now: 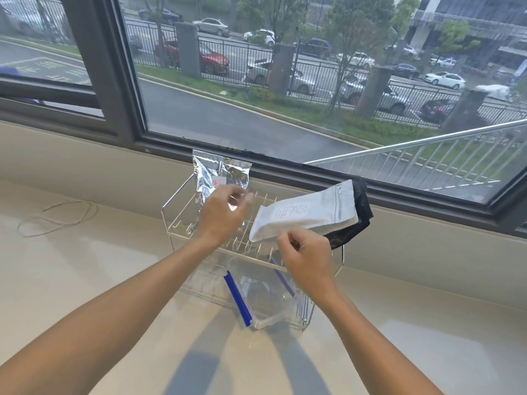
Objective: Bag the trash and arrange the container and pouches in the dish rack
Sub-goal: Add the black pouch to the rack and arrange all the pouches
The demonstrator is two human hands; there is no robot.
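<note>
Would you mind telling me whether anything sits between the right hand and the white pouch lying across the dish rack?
Nothing visible does. The right hand is at the near lower edge of the white pouch, fingers curled right beside it; whether they touch it is unclear. The left hand is off to the side, in front of the silver pouch.

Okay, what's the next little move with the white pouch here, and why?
Probably tip the white pouch upright between the dish rack tines: it lies slanted across the rack, the right hand pinching its lower edge, while the silver pouch already stands upright.
</note>
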